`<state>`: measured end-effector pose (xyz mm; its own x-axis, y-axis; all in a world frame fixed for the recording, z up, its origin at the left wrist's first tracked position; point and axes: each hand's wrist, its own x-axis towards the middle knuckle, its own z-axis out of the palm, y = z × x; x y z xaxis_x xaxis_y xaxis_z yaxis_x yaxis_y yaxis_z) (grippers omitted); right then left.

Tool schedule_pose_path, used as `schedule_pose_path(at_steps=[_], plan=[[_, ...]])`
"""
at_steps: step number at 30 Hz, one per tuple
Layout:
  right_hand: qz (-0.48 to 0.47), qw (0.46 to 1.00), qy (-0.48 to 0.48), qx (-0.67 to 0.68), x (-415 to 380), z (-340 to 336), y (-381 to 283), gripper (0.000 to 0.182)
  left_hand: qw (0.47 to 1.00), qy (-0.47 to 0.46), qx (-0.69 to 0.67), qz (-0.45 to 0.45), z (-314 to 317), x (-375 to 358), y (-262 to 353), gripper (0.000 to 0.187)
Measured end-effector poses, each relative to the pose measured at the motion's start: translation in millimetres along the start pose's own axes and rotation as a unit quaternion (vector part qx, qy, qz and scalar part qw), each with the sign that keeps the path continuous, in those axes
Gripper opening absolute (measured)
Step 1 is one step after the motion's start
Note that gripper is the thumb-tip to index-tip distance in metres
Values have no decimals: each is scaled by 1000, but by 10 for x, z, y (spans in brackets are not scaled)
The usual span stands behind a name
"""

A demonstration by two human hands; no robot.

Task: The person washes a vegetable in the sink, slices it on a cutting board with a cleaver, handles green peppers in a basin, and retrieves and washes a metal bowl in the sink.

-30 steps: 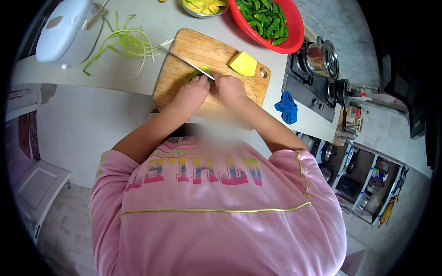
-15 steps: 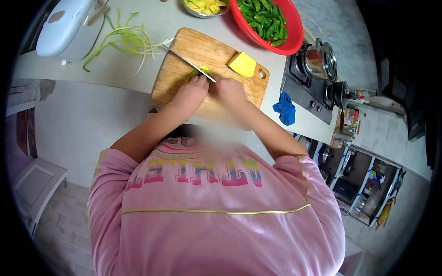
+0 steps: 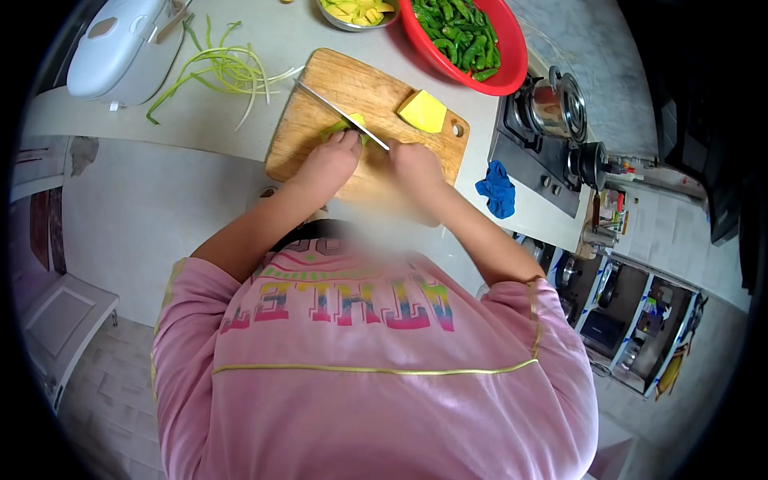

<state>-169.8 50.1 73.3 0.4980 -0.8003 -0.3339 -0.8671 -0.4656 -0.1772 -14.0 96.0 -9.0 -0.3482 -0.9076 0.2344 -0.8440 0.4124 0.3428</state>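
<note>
My right hand (image 3: 414, 166) is wrapped round the handle of a kitchen knife (image 3: 346, 117). The blade slants up and left over the wooden cutting board (image 3: 352, 76), alongside a yellow-fleshed chunk with green edges (image 3: 346, 125). Fingers bent, my left hand (image 3: 334, 158) presses that chunk against the board, and partly hides it. A larger yellow chunk (image 3: 422, 112) rests near the board's right end, beside the hanging hole.
Behind the board stand a metal bowl of yellow slices (image 3: 356, 22) and a red basin (image 3: 512, 60) of green peppers. Scallions (image 3: 228, 68) and a white appliance (image 3: 120, 56) lie left. Rightward are a blue cloth (image 3: 498, 190) and a stove with a steel pot (image 3: 552, 108).
My right hand has shifted slightly right and toward me, drawing the knife with it, so the blade now lies further from my left fingers. My left hand stays on the chunk.
</note>
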Motion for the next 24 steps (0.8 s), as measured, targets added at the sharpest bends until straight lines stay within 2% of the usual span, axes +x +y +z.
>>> schedule_pose_path(at_steps=[4, 7, 8, 11, 14, 17, 20, 24], plan=[[-21, 998, 45, 30, 293, 183, -137, 12, 999, -17, -43, -17, -54, 3, 27, 23], [-1, 998, 39, 47, 191, 97, -54, 12, 999, -17, -35, 2, -17, -32, -28, 35], [38, 998, 0, 46, 109, -4, -68, 13, 999, -17, -41, 4, 7, -30, -48, 35], [29, 999, -22, 39, -106, -134, -13, 14, 996, -71, -48, -22, -105, 6, 2, 36], [22, 999, -31, 0, -130, -148, -1, 13, 997, -42, -60, 0, -112, -18, -23, 33], [-14, 1000, 5, 7, -6, 87, 20, 13, 998, -29, -50, 2, -40, -28, -37, 31], [-11, 999, 34, -2, 180, 272, -117, 17, 994, -33, -98, -20, -62, -32, -26, 30], [6, 999, 21, 26, 92, 179, -86, 19, 998, -32, -51, 20, -127, -13, -87, 30]])
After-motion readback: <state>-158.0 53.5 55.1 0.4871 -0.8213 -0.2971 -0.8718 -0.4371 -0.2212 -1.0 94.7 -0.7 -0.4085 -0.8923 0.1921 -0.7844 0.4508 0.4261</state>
